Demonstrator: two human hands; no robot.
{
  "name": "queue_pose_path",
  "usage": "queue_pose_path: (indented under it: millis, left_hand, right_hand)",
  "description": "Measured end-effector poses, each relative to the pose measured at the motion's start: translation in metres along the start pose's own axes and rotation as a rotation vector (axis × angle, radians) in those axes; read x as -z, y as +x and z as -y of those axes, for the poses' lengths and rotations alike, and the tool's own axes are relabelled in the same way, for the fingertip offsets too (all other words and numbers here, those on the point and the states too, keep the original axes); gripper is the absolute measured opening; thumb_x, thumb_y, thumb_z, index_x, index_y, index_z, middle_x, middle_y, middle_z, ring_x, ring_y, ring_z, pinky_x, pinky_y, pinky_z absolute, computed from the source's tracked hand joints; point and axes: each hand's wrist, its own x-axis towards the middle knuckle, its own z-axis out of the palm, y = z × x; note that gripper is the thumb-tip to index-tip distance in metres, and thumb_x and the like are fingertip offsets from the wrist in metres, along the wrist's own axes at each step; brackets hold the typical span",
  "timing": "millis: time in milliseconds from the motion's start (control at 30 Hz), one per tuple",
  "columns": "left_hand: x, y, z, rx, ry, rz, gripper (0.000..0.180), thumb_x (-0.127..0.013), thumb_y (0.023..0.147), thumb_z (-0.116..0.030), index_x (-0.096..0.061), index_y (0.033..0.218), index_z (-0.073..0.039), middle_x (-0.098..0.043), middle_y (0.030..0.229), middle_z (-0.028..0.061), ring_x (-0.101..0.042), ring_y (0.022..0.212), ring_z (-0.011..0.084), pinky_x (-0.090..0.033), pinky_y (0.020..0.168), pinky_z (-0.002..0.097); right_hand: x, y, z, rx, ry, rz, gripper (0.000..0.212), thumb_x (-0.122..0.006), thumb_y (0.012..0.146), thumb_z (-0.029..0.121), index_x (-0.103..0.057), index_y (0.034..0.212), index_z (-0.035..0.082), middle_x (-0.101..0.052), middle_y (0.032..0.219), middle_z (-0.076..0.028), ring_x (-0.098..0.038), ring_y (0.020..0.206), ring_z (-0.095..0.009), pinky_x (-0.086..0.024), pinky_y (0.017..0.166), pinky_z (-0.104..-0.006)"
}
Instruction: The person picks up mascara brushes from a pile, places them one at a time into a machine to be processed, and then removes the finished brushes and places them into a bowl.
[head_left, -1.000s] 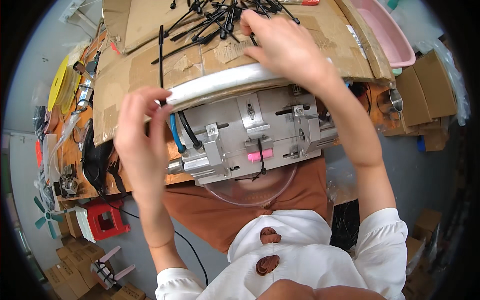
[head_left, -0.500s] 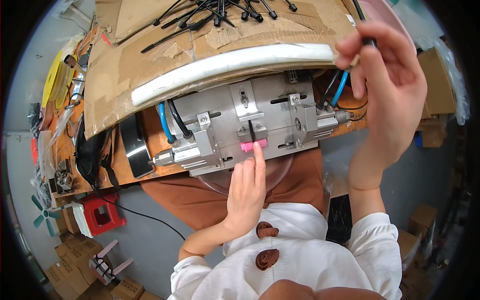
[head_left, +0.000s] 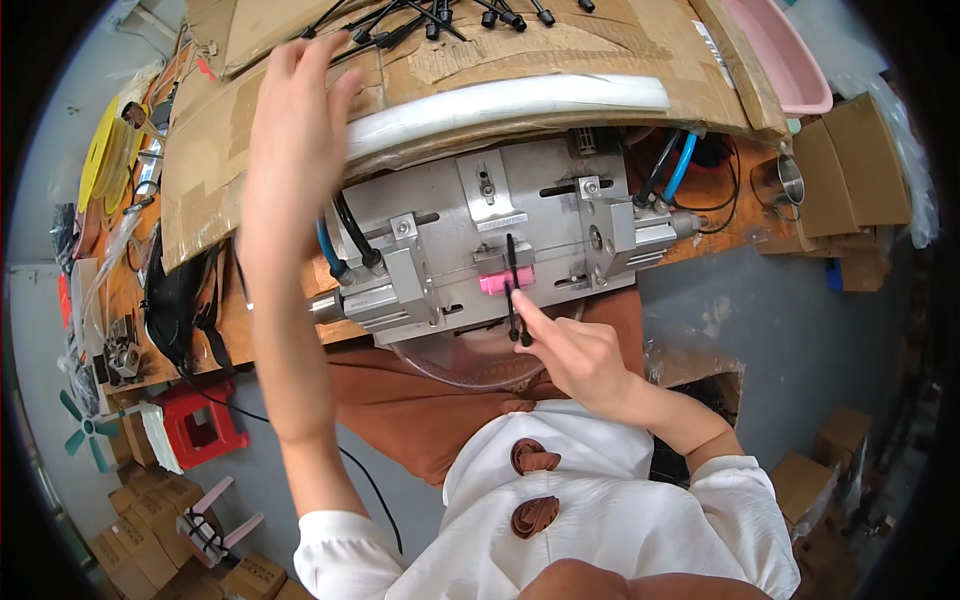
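Note:
My right hand (head_left: 580, 355) is at the front middle of a metal fixture (head_left: 460, 235). Its index finger and thumb close on a thin black rod (head_left: 526, 338) with a thicker end. Beside that lies a second black rod (head_left: 511, 255), crossing a small bright pink block (head_left: 494, 284) on the fixture. My left hand (head_left: 300, 110), blurred, reaches over the cardboard at the far left, thumb apart from the fingers. Its fingertips are near several loose black rods with capped ends (head_left: 430, 22); nothing shows in its grasp.
A white padded strip (head_left: 510, 105) edges the cardboard (head_left: 215, 170) behind the fixture. Metal cylinders with blue tubes (head_left: 681, 168) flank it. A metal cup (head_left: 777, 182), an open carton (head_left: 850, 165) and a pink tub (head_left: 790, 60) stand right; a black bag (head_left: 175, 310) hangs left.
My left hand has left the pink block and swung up and left to the loose rods. My right hand has come down from the upper right with its rod to the block.

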Motion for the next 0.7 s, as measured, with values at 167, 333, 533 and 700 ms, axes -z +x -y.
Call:
queue_pose_path:
  millis: [167, 333, 533, 700]
  left_hand:
    - [0.007, 0.02, 0.026, -0.058, -0.159, 0.309, 0.025, -0.058, 0.093, -0.016, -0.058, 0.115, -0.005, -0.054, 0.093, 0.0067, -0.046, 0.07, 0.0168, -0.042, 0.068, 0.0278]
    - [0.032, 0.004, 0.0, -0.011, -0.2, 0.423, 0.026, -0.067, 0.085, -0.021, -0.059, 0.1, -0.002, -0.047, 0.082, 0.0046, -0.044, 0.069, 0.0153, -0.04, 0.065, 0.026]
    - [0.032, -0.019, -0.024, 0.113, -0.178, 0.271, 0.022, -0.071, 0.08, -0.015, -0.058, 0.093, -0.002, -0.053, 0.092, 0.0122, -0.055, 0.081, 0.0277, -0.046, 0.074, 0.0376]
    - [0.022, -0.071, -0.068, 0.23, -0.17, -0.125, 0.021, -0.062, 0.08, 0.007, -0.063, 0.098, -0.003, -0.057, 0.099, 0.0122, -0.058, 0.089, 0.0275, -0.047, 0.076, 0.0355]
  right_hand:
    - [-0.008, 0.007, -0.005, -0.019, 0.005, -0.018, 0.066, -0.074, 0.07, -0.001, -0.052, 0.132, -0.003, -0.049, 0.059, -0.006, -0.051, 0.05, -0.018, -0.041, 0.046, -0.0321]
    - [-0.001, 0.008, -0.003, -0.035, -0.056, 0.079, 0.065, -0.072, 0.077, 0.01, -0.047, 0.136, -0.002, -0.051, 0.059, -0.004, -0.055, 0.052, -0.017, -0.043, 0.047, -0.0328]
    - [0.063, 0.087, -0.004, 0.22, -0.242, -0.048, 0.036, -0.067, 0.081, 0.013, -0.059, 0.115, 0.002, -0.059, 0.074, -0.005, -0.063, 0.065, -0.02, -0.048, 0.05, -0.0321]
    - [0.077, 0.225, -0.062, 0.118, -0.59, -0.174, 0.021, -0.065, 0.081, 0.008, -0.063, 0.1, 0.0, -0.065, 0.08, -0.013, -0.063, 0.068, -0.022, -0.05, 0.059, -0.0341]
